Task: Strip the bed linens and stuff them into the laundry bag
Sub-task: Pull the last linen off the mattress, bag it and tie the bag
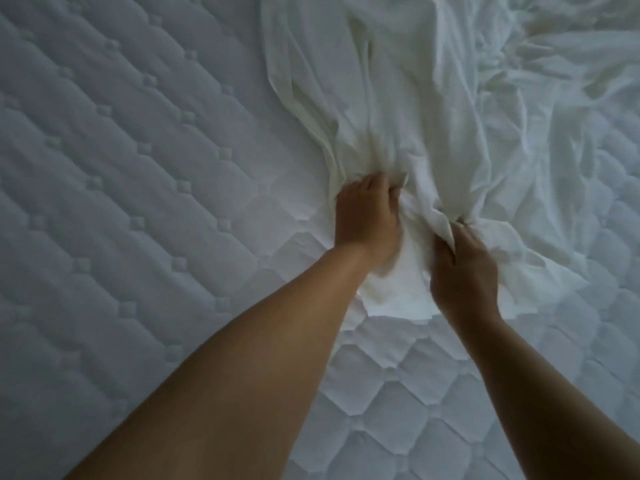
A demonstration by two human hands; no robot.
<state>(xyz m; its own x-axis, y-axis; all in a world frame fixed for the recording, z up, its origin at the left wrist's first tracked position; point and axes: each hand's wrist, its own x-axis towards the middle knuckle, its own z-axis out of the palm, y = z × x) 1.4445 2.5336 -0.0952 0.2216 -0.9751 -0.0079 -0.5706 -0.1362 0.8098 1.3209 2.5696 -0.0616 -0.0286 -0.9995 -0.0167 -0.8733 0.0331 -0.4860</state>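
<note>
The sheet is looking like thin, soft white cloth, wrinkly and not shiny. The mattress is showing puffy stitched cloth with little bumpy squares, not shiny either.

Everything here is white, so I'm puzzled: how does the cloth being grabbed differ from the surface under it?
The sheet is plain cloth, crumpled into folds; the mattress is quilted in diamonds and lies flat. The left hand and right hand grip the sheet, not the mattress. Both are white.
</note>
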